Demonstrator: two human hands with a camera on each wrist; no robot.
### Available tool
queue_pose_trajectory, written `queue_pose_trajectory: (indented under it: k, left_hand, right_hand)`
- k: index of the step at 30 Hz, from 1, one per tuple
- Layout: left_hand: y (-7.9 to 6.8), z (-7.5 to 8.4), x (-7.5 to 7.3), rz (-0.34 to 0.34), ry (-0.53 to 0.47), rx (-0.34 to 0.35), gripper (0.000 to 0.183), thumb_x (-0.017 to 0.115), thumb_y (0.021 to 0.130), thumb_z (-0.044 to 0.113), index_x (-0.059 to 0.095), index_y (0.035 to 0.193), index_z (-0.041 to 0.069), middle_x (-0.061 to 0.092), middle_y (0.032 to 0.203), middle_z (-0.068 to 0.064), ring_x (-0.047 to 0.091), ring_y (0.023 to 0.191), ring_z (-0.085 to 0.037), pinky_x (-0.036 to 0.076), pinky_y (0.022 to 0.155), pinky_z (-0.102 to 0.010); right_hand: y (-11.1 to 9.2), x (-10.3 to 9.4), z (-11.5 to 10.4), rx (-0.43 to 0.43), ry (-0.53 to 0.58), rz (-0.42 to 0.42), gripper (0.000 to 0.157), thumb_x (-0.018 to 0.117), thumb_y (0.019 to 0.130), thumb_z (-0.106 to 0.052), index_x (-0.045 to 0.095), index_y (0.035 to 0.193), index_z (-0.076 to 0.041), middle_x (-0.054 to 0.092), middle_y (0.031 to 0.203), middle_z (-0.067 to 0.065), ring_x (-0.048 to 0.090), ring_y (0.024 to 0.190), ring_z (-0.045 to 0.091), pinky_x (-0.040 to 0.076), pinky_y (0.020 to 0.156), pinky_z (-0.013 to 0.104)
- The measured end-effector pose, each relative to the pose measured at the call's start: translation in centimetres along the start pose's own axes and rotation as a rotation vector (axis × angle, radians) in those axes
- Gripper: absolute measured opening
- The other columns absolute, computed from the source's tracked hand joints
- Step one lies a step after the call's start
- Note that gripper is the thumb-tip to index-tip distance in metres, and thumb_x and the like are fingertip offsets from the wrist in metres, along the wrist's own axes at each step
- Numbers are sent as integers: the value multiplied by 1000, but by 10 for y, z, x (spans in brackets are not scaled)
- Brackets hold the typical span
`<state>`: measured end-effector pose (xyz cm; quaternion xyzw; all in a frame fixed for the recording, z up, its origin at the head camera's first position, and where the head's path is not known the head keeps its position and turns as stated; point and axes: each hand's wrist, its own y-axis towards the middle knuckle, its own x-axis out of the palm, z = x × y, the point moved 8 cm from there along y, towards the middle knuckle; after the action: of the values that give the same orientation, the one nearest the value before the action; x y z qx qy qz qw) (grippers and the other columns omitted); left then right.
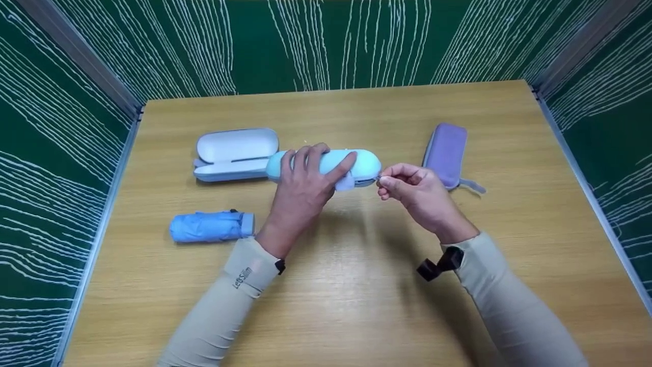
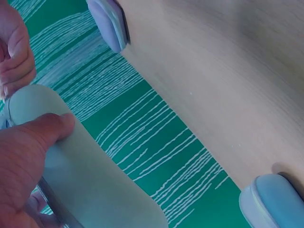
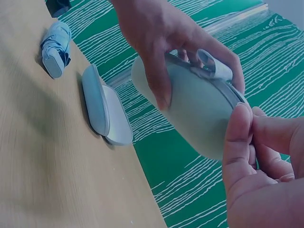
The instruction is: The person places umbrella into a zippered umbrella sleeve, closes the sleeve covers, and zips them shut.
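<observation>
Turquoise case (image 1: 364, 162) is held up off the table at the centre of the head view. Around it we see green walls (image 1: 254, 61) with wavy white lines across the top and down both sides, then the wooden table (image 1: 326, 311) filling the middle. We see the left hand (image 1: 307, 188) gripping the case from above, fingers spread over its shell; the right hand (image 1: 425, 199), right of centre, pinches the case's right end with thumb and fingertips together. Left of centre lies an open pale-blue case (image 1: 237, 145), lid raised; at right, a closed purple case (image 1: 448, 153). Below the open one we find a blue folded umbrella (image 1: 206, 227). Smallest are the turquoise case's lilac loop (image 1: 345, 182) and dark zip (image 1: 364, 182).
</observation>
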<state>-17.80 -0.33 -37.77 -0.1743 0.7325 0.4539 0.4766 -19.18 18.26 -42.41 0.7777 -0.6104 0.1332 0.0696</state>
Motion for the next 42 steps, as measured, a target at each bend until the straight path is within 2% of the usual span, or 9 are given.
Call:
queue_pose_trajectory:
  k: [4,10,19,27,31,35,38,40,42]
  left_hand:
    - [2,2,1,-18,33,-16,66,75,95,34,39,151,38,49,134,-18,56,120,-40,46,99,-58]
    - [3,5,4,-56,67,-31,67,76,94,32,42,151,39,50,134,-19,56,119,-41,46,99,-59]
    - [1,7,11,-84,119,-19,67,75,94,25,42,151,39,51,134,-20,57,121,-42,45,101,-62]
    - [-1,12,16,-78,108,6,69,75,93,20,43,151,38,53,133,-21,58,120,-42,46,102,-62]
    - [-2,9,19,-66,73,0,66,73,95,19,44,151,37,53,133,-20,58,120,-41,46,102,-62]
    - [-3,4,20,-17,25,-6,61,72,96,16,47,149,33,53,133,-18,58,122,-40,45,104,-62]
    - [-2,3,19,32,-7,0,54,71,96,11,49,143,22,56,132,-16,58,122,-38,45,105,-60]
    - [-2,3,19,48,-31,11,52,73,94,10,48,140,15,57,132,-15,58,123,-37,45,106,-58]
    - [-2,4,19,52,-57,28,53,75,93,8,46,137,11,59,132,-15,58,124,-36,44,107,-57]
  right_hand:
    - [1,2,-1,-17,-42,13,2,68,96,5,69,97,6,69,90,17,69,79,18,60,80,32]
    - [2,5,2,-32,-96,38,17,74,94,0,66,101,14,71,90,19,71,78,18,61,80,36]
    - [0,9,12,5,-91,102,11,72,94,2,70,100,11,72,89,15,73,78,19,61,82,36]
    - [-7,10,16,18,-89,160,12,73,94,2,71,102,10,73,91,16,73,78,19,61,82,37]
    - [-7,12,17,20,-117,141,14,73,95,-1,70,104,9,72,93,16,73,81,20,60,84,39]
    - [-5,15,8,-60,-236,82,13,73,95,-1,70,104,9,71,94,16,71,81,21,61,78,34]
    - [-5,13,-6,-199,-391,100,13,76,92,1,71,103,7,70,96,14,66,83,24,58,73,27]
    - [-4,14,-14,-289,-520,117,23,80,89,-1,70,108,5,70,104,11,64,92,25,55,77,29]
    - [-2,18,-18,-335,-624,90,39,84,86,-4,66,120,3,67,119,9,61,108,26,53,87,34]
